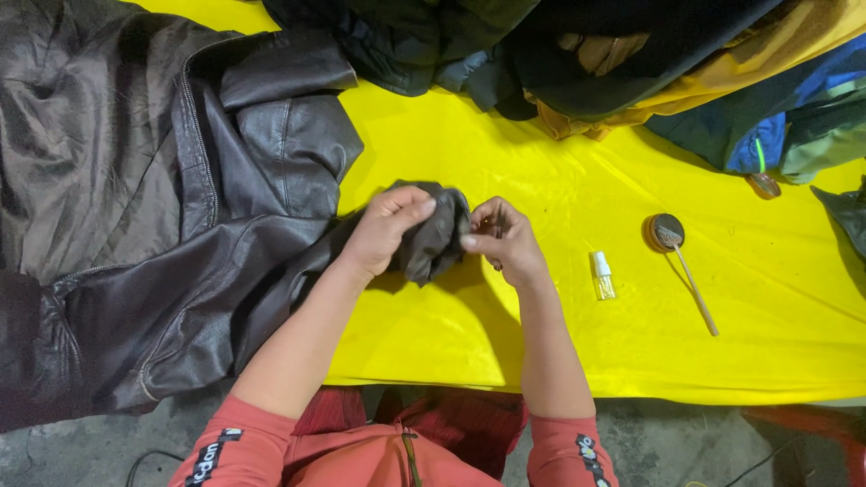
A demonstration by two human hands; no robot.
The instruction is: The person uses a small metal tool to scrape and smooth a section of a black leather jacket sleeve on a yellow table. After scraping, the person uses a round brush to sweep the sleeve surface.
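Observation:
A dark brown leather jacket (180,207) lies spread open on the left of a yellow sheet (541,216). My left hand (388,225) grips the end of one jacket sleeve (437,234), bunched up at the middle of the sheet. My right hand (501,236) pinches the same sleeve end from the right with thumb and fingers. The two hands are close together, both above the sheet. My forearms come up from red sleeves at the bottom.
A small clear spray bottle (602,275) lies right of my hands. Farther right, a round tin (666,233) has a brush with a wooden handle (696,293) resting on it. Dark, yellow and blue garments (631,63) are piled along the far edge.

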